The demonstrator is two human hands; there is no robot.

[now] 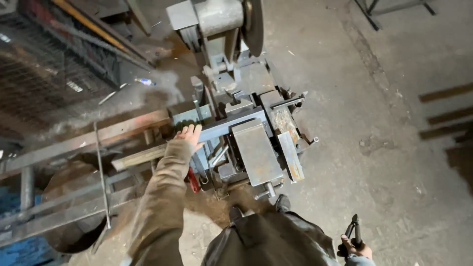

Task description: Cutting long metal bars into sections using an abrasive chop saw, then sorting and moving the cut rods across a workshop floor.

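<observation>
Left hand [189,135]: open, fingers spread on a grey steel bar [224,127].
Right hand [355,247]: gripped black pliers [354,229].
Saw [231,74]: rusty, boxy, round blade.
Floor [384,138]: dusty concrete.

the left hand [189,134] rests on a grey steel bar [224,127] clamped in the chop saw [236,74]; the right hand [355,248] hangs low, gripping black pliers [354,229] above the concrete floor [394,148].

left arm stretched forward, left hand [188,134] palm down, fingers spread. right hand [355,248] low by hip, fingers curled in a grip.
</observation>
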